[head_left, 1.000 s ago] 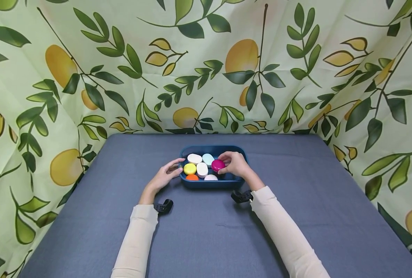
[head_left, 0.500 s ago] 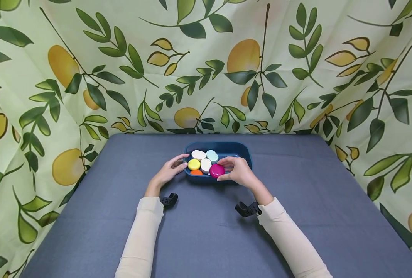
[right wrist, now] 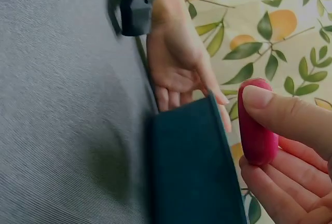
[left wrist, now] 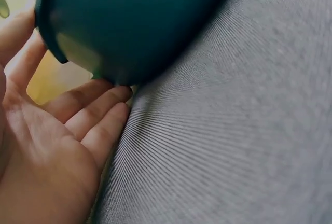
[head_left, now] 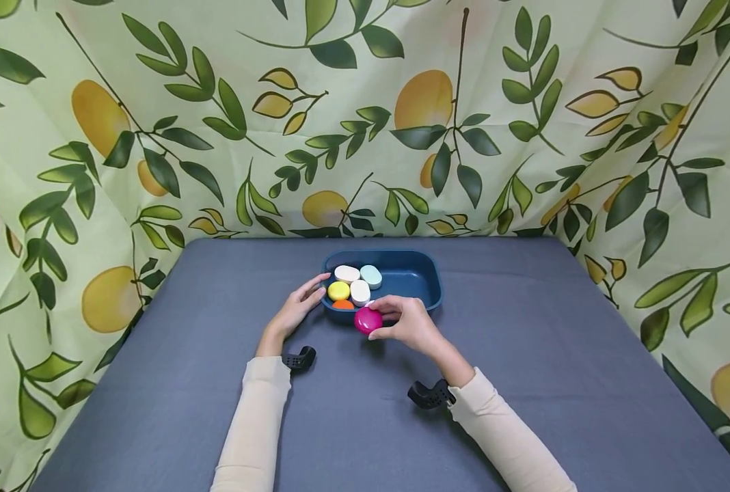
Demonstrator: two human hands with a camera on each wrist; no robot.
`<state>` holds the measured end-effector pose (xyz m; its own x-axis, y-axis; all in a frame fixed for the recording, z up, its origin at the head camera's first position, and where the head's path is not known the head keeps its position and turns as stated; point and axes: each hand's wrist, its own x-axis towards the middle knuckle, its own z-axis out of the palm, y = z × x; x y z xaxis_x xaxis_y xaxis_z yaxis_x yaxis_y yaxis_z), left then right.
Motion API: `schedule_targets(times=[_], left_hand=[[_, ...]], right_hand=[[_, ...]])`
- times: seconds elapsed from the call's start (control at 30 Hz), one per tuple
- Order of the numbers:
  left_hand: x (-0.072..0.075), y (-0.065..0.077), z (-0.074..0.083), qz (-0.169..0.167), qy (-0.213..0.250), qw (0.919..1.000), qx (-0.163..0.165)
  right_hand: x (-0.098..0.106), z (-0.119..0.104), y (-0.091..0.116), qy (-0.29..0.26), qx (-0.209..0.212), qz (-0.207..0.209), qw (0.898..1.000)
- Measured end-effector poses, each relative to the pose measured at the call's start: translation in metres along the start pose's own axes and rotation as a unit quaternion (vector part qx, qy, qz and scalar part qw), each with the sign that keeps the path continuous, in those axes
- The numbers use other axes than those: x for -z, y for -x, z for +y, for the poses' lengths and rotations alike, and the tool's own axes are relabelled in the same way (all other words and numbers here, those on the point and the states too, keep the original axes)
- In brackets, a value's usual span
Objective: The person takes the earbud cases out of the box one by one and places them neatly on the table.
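A glossy magenta soap-like disc (head_left: 368,320), thick and rounded at its edge in the right wrist view, is pinched between the thumb and fingers of my right hand (head_left: 409,326). It is held above the table, just in front of the dark blue tub (head_left: 411,280). My left hand (head_left: 294,311) touches the tub's left end. In the left wrist view several of its fingers (left wrist: 101,112) lie fairly straight against the outer wall. Inside the tub's left half sit two white pieces (head_left: 360,292), a pale blue one (head_left: 371,277), a yellow one (head_left: 339,291) and a partly hidden orange one (head_left: 343,305).
The tub stands near the far edge of a table (head_left: 340,424) covered in grey-blue cloth. Behind it and along both sides hangs a curtain (head_left: 217,171) printed with leaves and fruit. The tub's front wall hides part of its inside.
My right hand has lifted the magenta disc out of the tub and brought it forward and left over the front rim. My left hand has stayed at the tub's left end.
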<state>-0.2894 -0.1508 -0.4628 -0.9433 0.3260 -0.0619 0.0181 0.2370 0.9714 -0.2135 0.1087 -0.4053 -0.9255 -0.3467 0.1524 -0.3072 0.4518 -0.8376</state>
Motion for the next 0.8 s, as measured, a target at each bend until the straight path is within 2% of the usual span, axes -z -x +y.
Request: schedule_targets(times=[0.33, 0.6, 0.8], left_hand=[[0.003, 0.004, -0.005, -0.035, 0.035, 0.9983, -0.031], [0.003, 0.006, -0.005, -0.026, 0.032, 0.9988, -0.027], [0.002, 0.005, -0.006, -0.029, 0.042, 0.9981, -0.036]], right_hand=[[-0.021, 0.012, 0.004, -0.011, 0.002, -0.066, 0.998], [-0.037, 0.018, 0.0, -0.036, -0.013, -0.092, 0.995], [-0.049, 0.017, -0.002, -0.031, -0.019, -0.105, 0.994]])
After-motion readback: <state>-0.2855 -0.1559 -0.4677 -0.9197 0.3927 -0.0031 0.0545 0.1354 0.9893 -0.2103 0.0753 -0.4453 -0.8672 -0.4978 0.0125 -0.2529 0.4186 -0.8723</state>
